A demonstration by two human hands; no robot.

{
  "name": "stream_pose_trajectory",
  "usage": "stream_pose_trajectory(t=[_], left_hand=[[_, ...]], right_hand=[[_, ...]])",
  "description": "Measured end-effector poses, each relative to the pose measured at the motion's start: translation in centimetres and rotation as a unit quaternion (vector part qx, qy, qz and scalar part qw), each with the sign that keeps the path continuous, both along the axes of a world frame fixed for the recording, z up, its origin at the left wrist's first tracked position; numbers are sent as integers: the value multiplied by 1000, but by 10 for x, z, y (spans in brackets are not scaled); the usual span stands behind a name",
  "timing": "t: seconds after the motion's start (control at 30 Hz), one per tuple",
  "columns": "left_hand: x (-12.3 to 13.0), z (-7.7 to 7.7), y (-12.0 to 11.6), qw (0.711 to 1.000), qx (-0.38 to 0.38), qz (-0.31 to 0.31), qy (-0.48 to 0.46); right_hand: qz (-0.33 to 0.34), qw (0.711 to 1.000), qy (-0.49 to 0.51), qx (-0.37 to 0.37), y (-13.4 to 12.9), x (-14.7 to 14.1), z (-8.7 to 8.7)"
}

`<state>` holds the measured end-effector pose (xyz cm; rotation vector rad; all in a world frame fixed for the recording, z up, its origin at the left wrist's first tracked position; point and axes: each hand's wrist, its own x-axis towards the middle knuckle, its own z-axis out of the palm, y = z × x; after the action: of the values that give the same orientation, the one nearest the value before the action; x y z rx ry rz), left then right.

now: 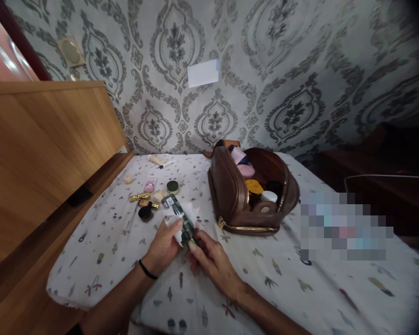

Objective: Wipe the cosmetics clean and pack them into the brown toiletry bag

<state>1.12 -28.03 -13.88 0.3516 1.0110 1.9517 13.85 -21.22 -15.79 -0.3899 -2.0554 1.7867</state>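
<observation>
In the head view, both hands meet in the middle, over a white patterned sheet (258, 288). The left hand (162, 246), a black band (147, 270) at its wrist, is closed on a green bottle (186, 228), with a crumpled white tissue (192, 211) around part of it. The right hand (214, 260) grips the bottle's near end between thumb and fingers. The bottle lies slanted, its far end pointing up and to the left.

Just beyond the hands, to the left, small items rest on the sheet: a dark-lidded round jar (172, 187), a gold tube (138, 197), a round black container (145, 213) and, farther back, a cream-coloured tube (157, 160).

To the right of the hands, apart from them, a brown bag (226, 190) stands unzipped. Inside it show a white lid (269, 196), a yellow item (254, 187) and a pink item (246, 170). Behind is patterned wallpaper (212, 111); a wooden panel (56, 149) stands at left.
</observation>
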Motion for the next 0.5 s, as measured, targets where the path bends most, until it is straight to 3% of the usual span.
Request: stream_pose_trajectory(t=[0.23, 0.5], left_hand=[[1, -4, 4, 996, -47, 64, -29], [0, -5, 10, 987, -90, 102, -87]], right_hand=[[28, 999, -24, 15, 3, -3, 1], [-32, 999, -23, -9, -2, -8, -4]])
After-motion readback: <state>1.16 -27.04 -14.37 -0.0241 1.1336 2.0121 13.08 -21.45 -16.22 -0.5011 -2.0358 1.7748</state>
